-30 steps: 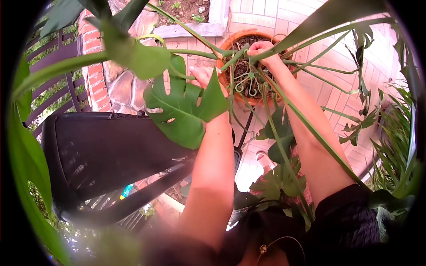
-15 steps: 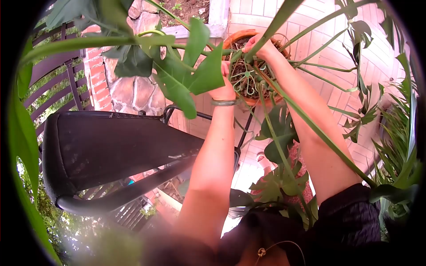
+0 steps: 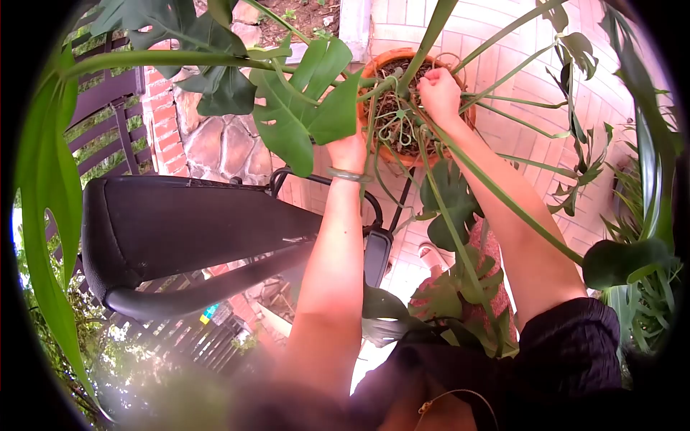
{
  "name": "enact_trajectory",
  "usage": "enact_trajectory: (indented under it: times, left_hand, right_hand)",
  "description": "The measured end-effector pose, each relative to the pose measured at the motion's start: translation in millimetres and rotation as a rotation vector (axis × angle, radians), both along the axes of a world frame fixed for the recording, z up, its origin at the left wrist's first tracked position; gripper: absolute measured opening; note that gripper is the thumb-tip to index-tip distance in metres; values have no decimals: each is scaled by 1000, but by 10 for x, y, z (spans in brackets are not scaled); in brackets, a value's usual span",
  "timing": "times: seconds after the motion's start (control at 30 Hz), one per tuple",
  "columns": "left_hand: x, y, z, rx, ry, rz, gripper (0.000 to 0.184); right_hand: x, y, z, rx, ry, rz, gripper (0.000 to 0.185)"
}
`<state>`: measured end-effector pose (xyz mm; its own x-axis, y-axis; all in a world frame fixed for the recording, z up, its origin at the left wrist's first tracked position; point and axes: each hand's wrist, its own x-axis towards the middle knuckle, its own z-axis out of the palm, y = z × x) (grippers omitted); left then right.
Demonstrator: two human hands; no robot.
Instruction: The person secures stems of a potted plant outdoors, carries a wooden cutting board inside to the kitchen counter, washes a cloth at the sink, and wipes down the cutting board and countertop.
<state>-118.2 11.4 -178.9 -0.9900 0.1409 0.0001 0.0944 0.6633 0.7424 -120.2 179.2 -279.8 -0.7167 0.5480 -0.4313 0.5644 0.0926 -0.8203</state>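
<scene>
A large potted monstera plant, with long green stems and split leaves (image 3: 305, 100), grows from a round terracotta pot (image 3: 392, 56) on the floor. My right hand (image 3: 440, 93) is over the right part of the pot, beside a thick stem (image 3: 425, 43). Its fingers are curled together; whatever they hold, if anything, is hidden. Behind the lower edge of a big split leaf is my left hand (image 3: 348, 149), left of the pot, its fingers covered. A bracelet (image 3: 350, 174) circles that wrist. Dry brown bits and thin curling roots (image 3: 402, 133) show on the soil.
A black chair (image 3: 194, 226) stands at the left, close to my left forearm. Beyond it are a dark slatted bench (image 3: 108, 115) and a stone and brick wall (image 3: 215, 147). Stems spread across the pale tiled floor (image 3: 525, 79). More leafy plants (image 3: 647, 302) are at the right.
My right hand has shifted right and slightly down, away from the thick stem, with its fingers curled. The left hand has moved left, further behind the leaf. The whole view has shifted slightly.
</scene>
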Motion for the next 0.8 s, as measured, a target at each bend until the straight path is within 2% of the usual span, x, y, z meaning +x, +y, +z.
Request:
enact_trajectory:
  times: [0.03, 0.07, 0.1, 0.13, 0.17, 0.23, 0.3, 0.37, 0.4, 0.43, 0.47, 0.5, 0.53, 0.57, 0.67, 0.73, 0.77, 0.8]
  left_hand:
    - [18, -24, 10, 130, -181, 33, 50]
    - [17, -41, -7, 137, -180, 35, 50]
    - [-19, -38, -49, -57, 8, -39, 43]
    - [-64, -40, -89, -252, 199, -113, 36]
    - [-120, -33, -119, -247, 201, -113, 36]
    - [-207, -11, -192, -322, 204, -138, 36]
    - [-221, 48, -258, -272, 226, -98, 37]
    - [-269, 60, -356, -227, 254, -57, 38]
    - [-258, 25, -420, -262, 323, -58, 37]
    - [-265, -12, -475, -299, 396, -59, 36]
    - [-300, -74, -562, -301, 397, -58, 36]
    - [-317, -141, -621, -229, 176, 103, 33]
    - [-327, -199, -679, -152, -42, 263, 30]
    - [-333, -200, -663, -154, -41, 265, 30]
    - [-296, -155, -584, -397, 325, 79, 25]
    - [-300, -80, -502, -552, 575, -57, 21]
    - [-272, -37, -417, -552, 575, -56, 21]
    - [-199, -6, -326, -601, 182, -37, 28]
  right_hand:
    - [37, 20, 94, 79, -142, 10, 20]
    - [86, 50, 84, 58, -159, 110, 19]
    - [140, 90, 61, 65, -156, 112, 19]
    - [202, 117, 43, -99, -232, 128, 19]
    - [263, 113, 41, -264, -309, 144, 19]
    - [531, -31, 196, -26, -216, 484, 18]
    - [678, -288, 297, -4, -92, 847, 12]
    - [677, -467, 352, 219, 328, 817, 16]
    - [597, -490, 357, 310, 457, 815, 22]
    - [533, -515, 349, 307, 457, 819, 22]
    - [465, -541, 323, 385, 374, 936, 20]
    - [431, -565, 333, 458, 286, 1051, 18]
    - [402, -558, 343, 500, 295, 1060, 14]
    - [366, -583, 316, 499, 297, 1061, 14]
    - [291, -619, 250, 551, 314, 969, 9]
    - [241, -609, 202, 490, 359, 891, 6]
    - [195, -641, 151, 490, 358, 892, 6]
    - [146, -698, 102, 537, 323, 877, 6]
